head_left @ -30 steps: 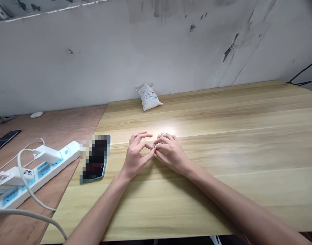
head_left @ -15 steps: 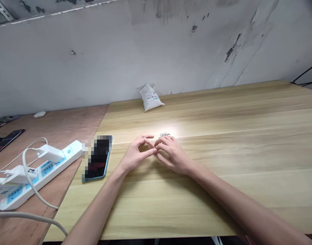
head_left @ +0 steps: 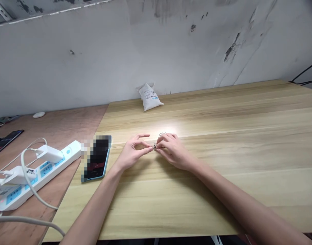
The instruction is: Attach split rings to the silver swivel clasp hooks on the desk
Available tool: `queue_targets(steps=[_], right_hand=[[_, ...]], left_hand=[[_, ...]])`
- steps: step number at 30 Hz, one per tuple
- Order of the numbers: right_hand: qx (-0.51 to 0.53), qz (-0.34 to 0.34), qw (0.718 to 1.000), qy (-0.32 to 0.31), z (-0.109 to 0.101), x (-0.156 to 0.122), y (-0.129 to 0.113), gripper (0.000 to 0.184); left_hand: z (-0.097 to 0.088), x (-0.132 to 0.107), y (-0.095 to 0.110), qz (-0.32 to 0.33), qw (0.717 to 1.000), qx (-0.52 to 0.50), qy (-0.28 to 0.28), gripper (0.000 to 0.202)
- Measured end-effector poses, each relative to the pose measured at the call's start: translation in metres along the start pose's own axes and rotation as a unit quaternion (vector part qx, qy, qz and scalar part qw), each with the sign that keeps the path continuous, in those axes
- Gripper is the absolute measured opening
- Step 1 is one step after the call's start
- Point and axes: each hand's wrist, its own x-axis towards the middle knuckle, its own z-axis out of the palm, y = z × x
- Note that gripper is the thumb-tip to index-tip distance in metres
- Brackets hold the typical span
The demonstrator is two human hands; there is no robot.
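Small silvery metal rings show between my two hands, just above the wooden table. My left hand pinches their left side between thumb and index finger, the other fingers spread loosely. From the right, the thumb and fingertips of my right hand close on the same rings. Partly hidden behind my right fingers, a small heap of thin metal rings lies on the table. How the held rings are linked is too small to make out.
A phone in a blue case lies left of my hands. Further left, a white power strip carries chargers and cables. Near the wall rests a white labelled packet. The light wooden table adjoins a reddish-brown one.
My hands have drawn slightly apart, the left one moving a little leftward. Metal rings between the fingertips now show more clearly.
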Motion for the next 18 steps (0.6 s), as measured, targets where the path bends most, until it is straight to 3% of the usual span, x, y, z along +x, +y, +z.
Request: queue_targets(steps=[3, 7, 10, 18], right_hand=[[-0.007, 0.017, 1.000, -0.008, 0.000, 0.000, 0.005, 0.011], [-0.004, 0.050, 0.999, -0.006, 0.001, 0.000, 0.001, 0.013], [0.011, 0.084, 0.996, 0.003, 0.002, 0.000, -0.005, 0.012], [0.076, 0.146, 0.986, 0.023, 0.003, -0.001, -0.010, 0.014]], left_hand=[[0.001, -0.001, 0.002, 0.084, 0.979, 0.181, 0.036, 0.012], [0.012, -0.003, 0.006, 0.187, 0.902, 0.383, 0.075, 0.016], [0.018, -0.003, 0.009, 0.209, 0.873, 0.428, 0.102, 0.019], [0.020, -0.004, 0.011, 0.224, 0.851, 0.452, 0.146, 0.017]])
